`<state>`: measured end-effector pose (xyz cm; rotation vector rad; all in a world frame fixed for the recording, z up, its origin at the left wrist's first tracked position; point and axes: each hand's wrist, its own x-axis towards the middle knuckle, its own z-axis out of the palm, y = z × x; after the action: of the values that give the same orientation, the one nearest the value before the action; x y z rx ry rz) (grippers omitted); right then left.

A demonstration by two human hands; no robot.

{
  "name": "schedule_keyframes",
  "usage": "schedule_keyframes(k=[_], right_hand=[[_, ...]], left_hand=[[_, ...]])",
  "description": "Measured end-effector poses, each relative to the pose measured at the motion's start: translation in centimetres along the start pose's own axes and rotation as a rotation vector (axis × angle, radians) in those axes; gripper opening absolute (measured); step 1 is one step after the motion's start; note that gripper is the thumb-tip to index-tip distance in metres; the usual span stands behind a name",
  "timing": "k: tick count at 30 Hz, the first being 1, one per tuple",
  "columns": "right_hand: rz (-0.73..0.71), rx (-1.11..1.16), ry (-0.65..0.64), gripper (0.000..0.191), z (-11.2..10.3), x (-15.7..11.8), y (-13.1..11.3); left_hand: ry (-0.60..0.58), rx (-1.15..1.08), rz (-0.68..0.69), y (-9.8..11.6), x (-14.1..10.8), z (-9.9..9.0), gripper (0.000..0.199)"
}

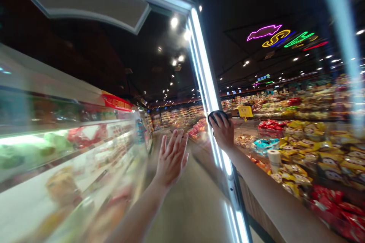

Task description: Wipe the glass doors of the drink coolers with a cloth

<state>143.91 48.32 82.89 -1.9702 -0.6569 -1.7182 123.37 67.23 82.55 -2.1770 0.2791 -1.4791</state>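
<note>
A tall glass door [219, 178] with bright light strips along its edge stands tilted across the view. My right hand [224, 133] is at this edge, its fingers curled over a dark rounded object [214, 114]. Whether that object is a handle fixed to the door or a loose item, I cannot tell. Raised in the middle is my left hand [172, 159], palm forward with the fingers stretched out and nothing held. It is close to the glass; contact with it cannot be made out.
Blurred lit shelves [94, 159] with packed goods run along the left, below a red sign [116, 101]. At the right lie yellow snack bags [308, 148], red packets [339, 209] and a white roll [274, 158]. A yellow sign [245, 111] stands farther back.
</note>
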Motion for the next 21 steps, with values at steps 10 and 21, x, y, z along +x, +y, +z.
schedule_keyframes(k=[10,21], right_hand=[[0.104,-0.034,-0.020,0.048,-1.3,15.8,-0.7],[0.087,-0.089,0.039,0.045,0.5,1.8,-0.3]], left_hand=[[0.065,0.017,-0.004,-1.3,-0.4,0.0,0.084],[0.037,0.001,-0.031,-0.6,-1.1,-0.9,0.084]])
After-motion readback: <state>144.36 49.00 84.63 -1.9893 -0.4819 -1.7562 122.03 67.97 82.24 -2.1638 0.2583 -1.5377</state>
